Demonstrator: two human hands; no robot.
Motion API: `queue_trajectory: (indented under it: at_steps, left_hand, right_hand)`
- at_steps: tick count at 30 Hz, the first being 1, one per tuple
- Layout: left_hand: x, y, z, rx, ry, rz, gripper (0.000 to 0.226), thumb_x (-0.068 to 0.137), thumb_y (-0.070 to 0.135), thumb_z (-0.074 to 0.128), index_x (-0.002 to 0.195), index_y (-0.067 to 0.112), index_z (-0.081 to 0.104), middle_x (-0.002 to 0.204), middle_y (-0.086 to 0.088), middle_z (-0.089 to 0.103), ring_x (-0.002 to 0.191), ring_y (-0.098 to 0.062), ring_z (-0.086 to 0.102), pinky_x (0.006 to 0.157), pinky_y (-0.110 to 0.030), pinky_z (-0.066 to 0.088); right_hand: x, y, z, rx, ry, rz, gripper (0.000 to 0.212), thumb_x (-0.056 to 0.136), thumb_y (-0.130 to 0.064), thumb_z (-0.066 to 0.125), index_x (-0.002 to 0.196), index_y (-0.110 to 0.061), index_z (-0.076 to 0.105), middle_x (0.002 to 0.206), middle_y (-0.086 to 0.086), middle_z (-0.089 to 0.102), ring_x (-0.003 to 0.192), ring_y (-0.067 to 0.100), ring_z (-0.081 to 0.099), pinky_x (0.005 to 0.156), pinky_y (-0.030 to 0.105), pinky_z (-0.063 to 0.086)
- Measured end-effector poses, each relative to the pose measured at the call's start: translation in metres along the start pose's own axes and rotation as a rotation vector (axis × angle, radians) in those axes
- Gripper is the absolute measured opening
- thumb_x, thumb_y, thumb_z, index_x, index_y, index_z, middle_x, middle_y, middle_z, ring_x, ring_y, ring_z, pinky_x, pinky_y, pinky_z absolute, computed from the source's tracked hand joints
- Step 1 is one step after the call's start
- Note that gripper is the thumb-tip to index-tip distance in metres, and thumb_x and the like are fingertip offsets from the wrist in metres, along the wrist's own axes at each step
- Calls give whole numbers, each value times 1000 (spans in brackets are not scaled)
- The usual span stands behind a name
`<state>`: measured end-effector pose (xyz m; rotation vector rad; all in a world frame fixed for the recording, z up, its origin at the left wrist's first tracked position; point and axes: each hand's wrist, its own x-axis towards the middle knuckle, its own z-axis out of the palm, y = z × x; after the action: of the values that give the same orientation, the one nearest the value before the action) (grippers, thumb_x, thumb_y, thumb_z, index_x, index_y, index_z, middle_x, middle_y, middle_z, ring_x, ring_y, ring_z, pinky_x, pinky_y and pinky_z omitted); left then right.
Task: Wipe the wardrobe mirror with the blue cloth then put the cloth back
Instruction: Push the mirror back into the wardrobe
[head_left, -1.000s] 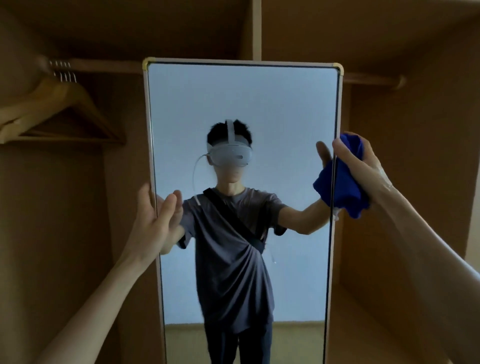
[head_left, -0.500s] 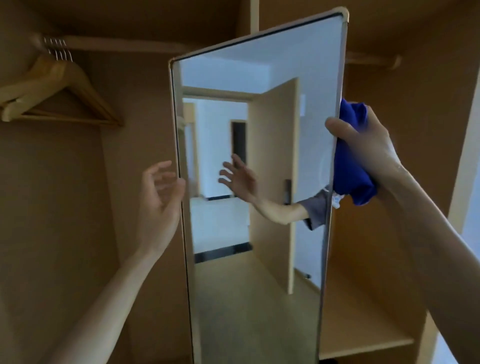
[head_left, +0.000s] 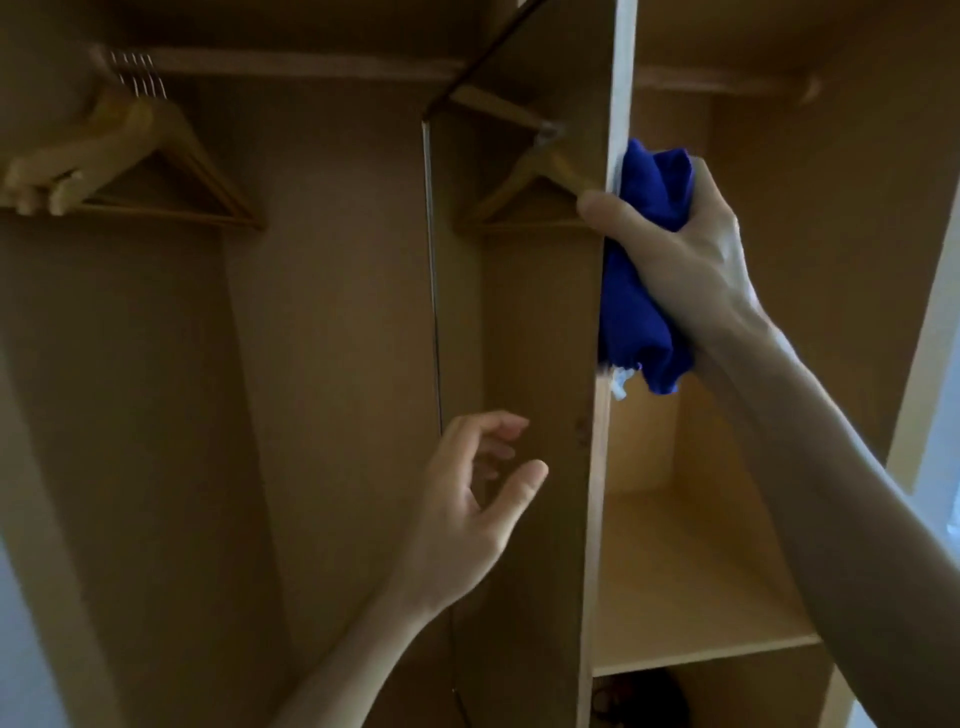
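Mirror panel stands swung at a steep angle in the middle of an open wooden wardrobe, its glass showing only a reflection of the brown interior and of hangers. At far left, a bunch of wooden hangers hangs from a rail that runs across the top of the wardrobe. Below and to the right of them, the bare left hand reaches up in front of the lower part of the mirror, palm turned toward the panel, fingers spread apart and loosely curved, holding nothing; whether the fingertips touch the glass cannot be told. The mirror's thin left edge shows as a dark vertical line just above this hand. Further right, the mirror's pale right edge rises to the top of the view. There the right hand grips that edge, thumb wrapped round onto the mirror's face and fingers behind, with the cloth bunched in the same grasp. Blue cloth bulges above the hand and hangs below it, pressed against the edge. At far right, behind the forearm, a lighter wooden shelf sits in the wardrobe's right compartment.
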<state>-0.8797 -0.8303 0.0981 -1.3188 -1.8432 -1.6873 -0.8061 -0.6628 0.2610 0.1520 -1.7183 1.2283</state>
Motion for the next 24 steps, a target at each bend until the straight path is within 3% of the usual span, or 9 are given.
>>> queue_trajectory:
  at_steps: [5,8,14,20,24]
  left_hand:
    - [6,12,1,66,1,78,47,87,40,72,127,28,52,120,10,59,118,-20,56,99,-28,45]
    - [10,11,-4,60,50,109,49,86,31,75,128,20,51,118,3,61,115,-24,58,99,-30,46]
    - [19,5,-9,123,76,136,46,86,27,75,126,24,52,119,7,61,116,-20,57,98,-22,43]
    - [32,-4,-10,152,67,151,57,83,39,76,131,25,49,123,13,57,120,-13,54,96,-13,39]
    - [42,-19,-12,171,70,95,74,79,55,72,139,22,44,126,12,54,122,-13,51,101,-22,42]
  right_hand:
    - [-6,-4,31,-27,16,-91,38,89,-33,79,107,-20,49,79,-10,57,60,2,59,61,19,56]
    - [-8,-4,46,-59,5,-147,42,90,-35,78,113,-19,48,78,-11,57,57,-3,58,60,13,51]
    - [-5,1,48,-69,12,-160,47,89,-38,77,120,-17,47,81,-11,58,59,-2,61,60,13,52]
    - [6,9,44,-213,-1,-148,53,86,-53,74,119,-23,45,85,-10,58,63,5,60,64,23,57]
    - [15,18,48,-304,-4,-125,54,86,-58,72,119,-28,43,87,-9,60,69,13,63,69,37,60]
